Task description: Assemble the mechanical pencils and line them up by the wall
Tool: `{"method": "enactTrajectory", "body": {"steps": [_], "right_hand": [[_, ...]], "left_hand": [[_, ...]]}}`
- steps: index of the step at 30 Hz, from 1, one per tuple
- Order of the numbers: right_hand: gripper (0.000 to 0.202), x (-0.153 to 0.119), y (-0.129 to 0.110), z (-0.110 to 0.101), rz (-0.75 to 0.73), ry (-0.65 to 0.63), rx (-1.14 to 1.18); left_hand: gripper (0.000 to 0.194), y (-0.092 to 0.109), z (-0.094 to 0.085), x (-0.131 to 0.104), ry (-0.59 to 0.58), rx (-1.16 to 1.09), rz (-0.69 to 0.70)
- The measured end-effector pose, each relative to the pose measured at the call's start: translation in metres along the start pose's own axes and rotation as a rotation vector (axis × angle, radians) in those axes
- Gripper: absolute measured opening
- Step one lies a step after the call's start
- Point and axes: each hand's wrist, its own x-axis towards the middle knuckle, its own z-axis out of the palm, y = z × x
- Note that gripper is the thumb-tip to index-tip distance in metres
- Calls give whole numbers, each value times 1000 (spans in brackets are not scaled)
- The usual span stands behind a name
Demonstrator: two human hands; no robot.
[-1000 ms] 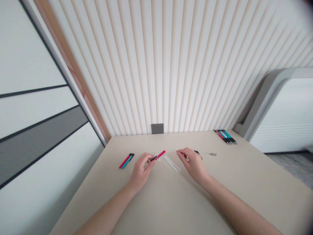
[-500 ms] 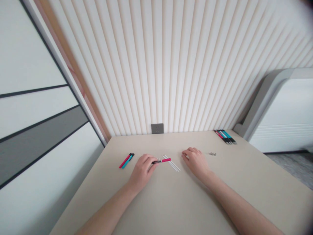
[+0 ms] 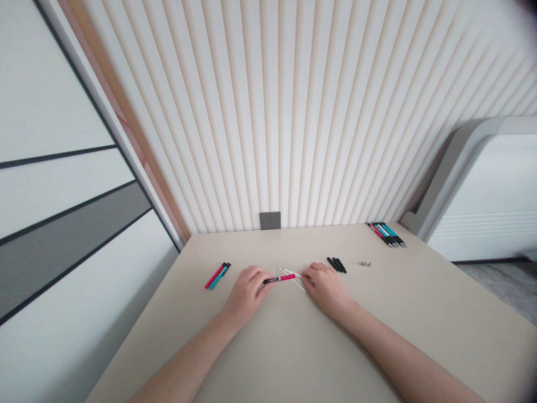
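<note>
My left hand (image 3: 247, 291) is closed on a pink and black pen barrel (image 3: 287, 277), which points right with its pink end out. Thin white refills (image 3: 298, 285) lie on the table between my hands. The fingers of my right hand (image 3: 322, 282) are pinched at the right end of a white refill (image 3: 290, 271). Small pale pieces (image 3: 272, 273) sit just beyond my left fingertips. Right of my right hand are black grips (image 3: 337, 265), with small grey tips (image 3: 364, 263) farther right.
A pink and a blue barrel (image 3: 218, 275) lie at the left of the beige table (image 3: 268, 347). Several assembled pens (image 3: 386, 234) rest at the back right. A dark wall socket (image 3: 270, 220) is behind the table, in the ribbed wall.
My right hand has moved left and nearer, onto the white refills, uncovering the black grips. One refill has turned. The barrel in my left hand has shifted slightly right.
</note>
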Motion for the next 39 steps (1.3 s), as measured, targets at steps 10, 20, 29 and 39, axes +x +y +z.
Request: {"method": "enactTrajectory", "body": {"steps": [10,20,29,39], "right_hand": [[25,1,1,-1,24,-3,-29],[18,-4,-8,13,58,20,163],[16,-7,-13,12,73,59,225],[23,-17,-36,1,-93,39,107]], "left_hand": [[12,0,-1,1,17,-9,2],[12,2,-2,1,-6,7,-13],[13,1,-1,0,-3,11,-11],[11,1,-2,3,94,36,-93]]}}
